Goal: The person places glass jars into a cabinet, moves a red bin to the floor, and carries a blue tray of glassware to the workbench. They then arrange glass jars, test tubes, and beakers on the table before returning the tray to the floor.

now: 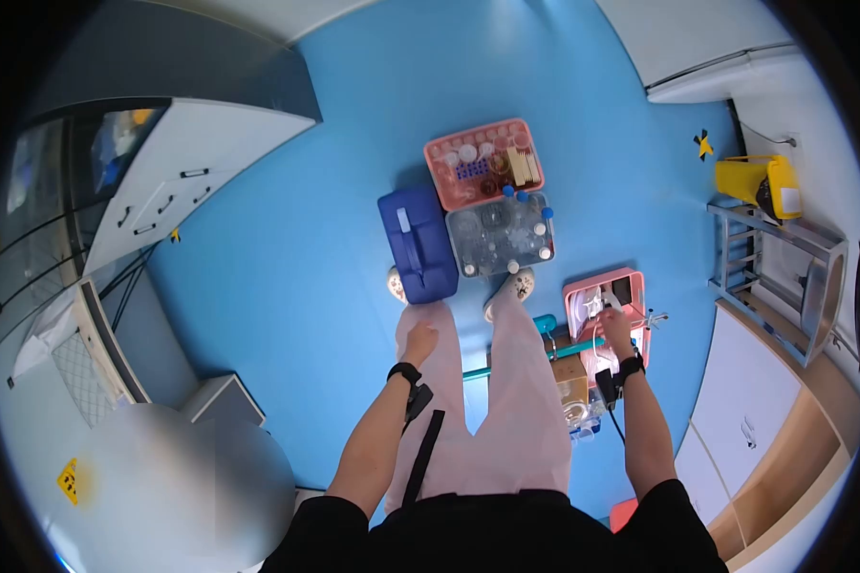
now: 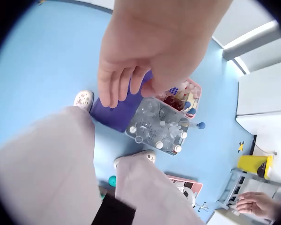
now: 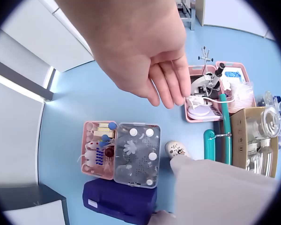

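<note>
My left hand [image 1: 419, 342] hangs over the left thigh with its fingers loosely curled and nothing in them. In the left wrist view it overlaps the dark blue carrying case [image 2: 117, 115] on the floor. My right hand [image 3: 147, 70] is relaxed, palm showing and holding nothing. From the head view it covers part of a pink basket [image 1: 568, 306]; a microscope [image 3: 210, 84] shows in that basket in the right wrist view. Beside the case stands a clear-grey bin [image 1: 456, 250] of bottles with white and blue caps, behind it another pink basket [image 1: 437, 181] with small labware.
By the right leg are a teal pole [image 3: 226, 122] and a cardboard box [image 3: 240, 133] of glass jars. A metal frame [image 1: 731, 248] and yellow bin [image 1: 736, 178] stand at right, white cabinets [image 1: 177, 186] at left. Feet in white clogs [image 1: 521, 282] flank the case and bin.
</note>
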Demonstrator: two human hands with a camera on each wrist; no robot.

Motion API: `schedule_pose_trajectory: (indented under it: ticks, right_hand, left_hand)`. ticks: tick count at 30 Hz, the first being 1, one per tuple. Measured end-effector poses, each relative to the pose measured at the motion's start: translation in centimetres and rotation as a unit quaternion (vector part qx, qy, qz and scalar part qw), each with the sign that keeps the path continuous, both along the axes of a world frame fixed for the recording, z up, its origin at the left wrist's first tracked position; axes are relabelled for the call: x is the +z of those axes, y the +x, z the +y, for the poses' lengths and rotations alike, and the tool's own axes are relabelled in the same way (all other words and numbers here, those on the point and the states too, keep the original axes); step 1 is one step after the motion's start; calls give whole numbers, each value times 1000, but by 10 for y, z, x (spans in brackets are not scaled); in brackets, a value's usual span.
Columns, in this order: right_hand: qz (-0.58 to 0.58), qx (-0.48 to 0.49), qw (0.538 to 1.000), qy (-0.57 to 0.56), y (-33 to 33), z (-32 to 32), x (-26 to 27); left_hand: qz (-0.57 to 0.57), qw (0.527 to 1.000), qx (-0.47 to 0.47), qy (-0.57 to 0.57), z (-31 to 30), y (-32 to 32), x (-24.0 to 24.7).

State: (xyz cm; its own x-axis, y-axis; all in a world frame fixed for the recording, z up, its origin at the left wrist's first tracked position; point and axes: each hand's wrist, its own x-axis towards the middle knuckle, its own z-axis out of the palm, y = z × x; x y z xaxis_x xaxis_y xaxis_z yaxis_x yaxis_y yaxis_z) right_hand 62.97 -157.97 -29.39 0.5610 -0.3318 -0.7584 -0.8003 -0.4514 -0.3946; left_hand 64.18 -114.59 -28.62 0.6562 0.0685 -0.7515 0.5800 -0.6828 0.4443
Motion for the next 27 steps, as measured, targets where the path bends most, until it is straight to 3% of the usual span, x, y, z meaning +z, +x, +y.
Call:
schedule_pose_trajectory:
  ticks: [2,4,7,12,17,19,27]
  right_hand:
    - [8,34,999,-13,1,-8,-25]
    - [-94,190,971,-106,-3,-14,-49]
    - [-39,198,974,-106,11,-15,-71]
    - [-26,261,959,-103,38,-19,-153]
    - [-36,247,965,-75,58,-24,-245]
    - [-29,229,966,-112,68,-20,-277]
    - [-78,204,964,-149,92,9,-370]
  left_hand:
    - [26,999,17,8,-17,4,-12]
    - [-1,996,-86,0,-31,23,-27]
    - [-46,994,-39,86,-48,35,-74]
    - [-14,1000,2,27,-68,64,-162]
    - [23,994,83,66,-76,65,-244]
    - [20,992,98,75,-76,62,-267]
    - [72,975,184,96,-86,78,-292]
